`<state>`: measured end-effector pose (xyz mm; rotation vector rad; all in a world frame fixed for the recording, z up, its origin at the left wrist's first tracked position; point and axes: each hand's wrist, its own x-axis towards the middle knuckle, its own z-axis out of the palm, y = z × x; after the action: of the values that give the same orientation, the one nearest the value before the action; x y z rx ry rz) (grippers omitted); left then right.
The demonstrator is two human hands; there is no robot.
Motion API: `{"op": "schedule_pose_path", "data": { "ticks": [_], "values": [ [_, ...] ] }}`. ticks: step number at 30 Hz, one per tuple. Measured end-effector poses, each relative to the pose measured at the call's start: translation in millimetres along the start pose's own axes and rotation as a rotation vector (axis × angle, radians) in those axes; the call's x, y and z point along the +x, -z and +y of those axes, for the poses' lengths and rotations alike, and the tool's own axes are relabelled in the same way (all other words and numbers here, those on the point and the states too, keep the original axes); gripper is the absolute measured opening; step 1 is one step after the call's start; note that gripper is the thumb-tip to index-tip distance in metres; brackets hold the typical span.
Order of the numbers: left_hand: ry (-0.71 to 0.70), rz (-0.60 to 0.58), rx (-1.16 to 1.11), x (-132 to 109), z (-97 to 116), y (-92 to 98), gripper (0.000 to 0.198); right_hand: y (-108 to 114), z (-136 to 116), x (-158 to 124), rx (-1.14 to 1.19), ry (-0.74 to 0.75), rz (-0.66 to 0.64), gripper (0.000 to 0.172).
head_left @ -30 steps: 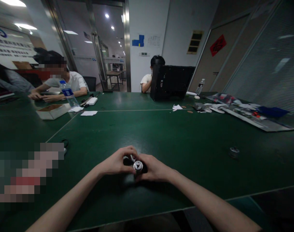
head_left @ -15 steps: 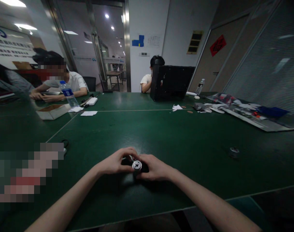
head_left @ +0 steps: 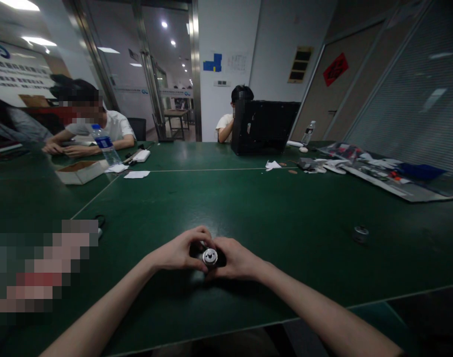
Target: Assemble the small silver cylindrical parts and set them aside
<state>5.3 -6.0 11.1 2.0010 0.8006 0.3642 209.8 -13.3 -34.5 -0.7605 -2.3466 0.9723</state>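
1. Two bare hands, the left hand (head_left: 177, 252) and the right hand (head_left: 239, 258), meet at the near middle of the flat, dark green table (head_left: 286, 213), around a small, round silver metal part (head_left: 210, 256).
2. The left hand is closed on that part from the left, thumb on the near side and bent fingers on the far side.
3. The right hand curls around it from the right and seems to grip it too; how hard either hand presses, I cannot tell.
4. The part sits roughly upright between the fingers, its round end facing up. Its lower end is hidden, so whether it rests on the table is unclear.
5. The step in hand looks like two-handed handling of this part.
6. The next move, I judge, calls for fine fingertip control, one hand bracing while the other shifts its hold.
7. A short silver metal cylinder (head_left: 361, 233) sits well apart to the right, touched by neither hand.
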Motion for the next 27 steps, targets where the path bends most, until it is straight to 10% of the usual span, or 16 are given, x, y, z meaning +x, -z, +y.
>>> {"op": "schedule_pose_path", "data": {
  "ticks": [15, 27],
  "values": [
    [-0.012, 0.010, -0.043, 2, -7, 0.5, 0.030, 4, 0, -1, 0.056, -0.058, -0.014, 0.047],
    [0.103, 0.109, -0.329, 5, -14, -0.7, 0.031, 3, 7, 0, 0.654, -0.224, -0.004, 0.041]
  ]
}}
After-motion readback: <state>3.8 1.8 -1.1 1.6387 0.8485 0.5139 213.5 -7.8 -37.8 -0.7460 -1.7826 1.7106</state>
